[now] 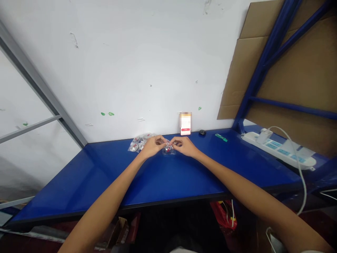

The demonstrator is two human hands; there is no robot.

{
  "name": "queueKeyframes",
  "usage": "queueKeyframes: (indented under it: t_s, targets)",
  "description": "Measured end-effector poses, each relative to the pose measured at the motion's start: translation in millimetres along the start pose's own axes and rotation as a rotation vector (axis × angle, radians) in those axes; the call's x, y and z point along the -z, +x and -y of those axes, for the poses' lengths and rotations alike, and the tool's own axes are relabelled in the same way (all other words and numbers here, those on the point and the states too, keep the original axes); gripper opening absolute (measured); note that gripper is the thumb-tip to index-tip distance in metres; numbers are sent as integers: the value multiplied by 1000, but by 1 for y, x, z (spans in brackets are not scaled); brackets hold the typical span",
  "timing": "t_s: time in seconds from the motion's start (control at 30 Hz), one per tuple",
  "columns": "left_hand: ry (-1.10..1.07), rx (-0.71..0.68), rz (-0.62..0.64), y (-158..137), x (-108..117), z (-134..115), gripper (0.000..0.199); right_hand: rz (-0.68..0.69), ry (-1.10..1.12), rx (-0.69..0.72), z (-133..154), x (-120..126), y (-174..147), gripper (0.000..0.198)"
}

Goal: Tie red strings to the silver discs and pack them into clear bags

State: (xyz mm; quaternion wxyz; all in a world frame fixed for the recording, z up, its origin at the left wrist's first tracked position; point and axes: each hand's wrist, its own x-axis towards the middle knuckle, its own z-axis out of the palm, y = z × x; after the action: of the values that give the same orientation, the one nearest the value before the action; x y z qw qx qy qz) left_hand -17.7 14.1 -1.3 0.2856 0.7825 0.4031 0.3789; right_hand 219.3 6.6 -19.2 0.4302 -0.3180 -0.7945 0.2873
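Between my hands, over the middle of the blue table, is a small clear plastic bag (169, 151) with a shiny item and a bit of red in it. My left hand (153, 146) pinches the bag's top edge from the left, thumb and finger closed. From the right, my right hand (185, 146) pinches the same edge, its fingertips almost meeting the left ones. What exactly lies inside the bag is too small to tell. Just left of my left hand rests a pile of similar clear bags (134, 146) holding round silvery items with red marks, partly covered by that hand.
A lit phone (185, 124) leans upright against the white wall. To its right lie a small black object (202, 133) and a green item (221, 137). A white power strip (279, 150) with plugs and a cable runs along the right side of the blue table (168, 179).
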Motion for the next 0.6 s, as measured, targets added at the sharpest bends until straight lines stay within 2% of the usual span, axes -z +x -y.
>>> queueKeyframes:
  t_s: [0.13,0.23,0.43,0.6]
  targets:
    - [-11,-13,30,-1,-2,3,24,25,30,-24,3,0,-1,17]
    - [24,-14,55,0,-1,4,23,-5,21,-22,0,-1,0,16]
    - [90,-50,8,0,-2,0,13,-39,41,-23,-5,-3,2,17]
    - [83,-43,-33,0,-3,-2,14,-74,63,-55,-5,-2,3,15]
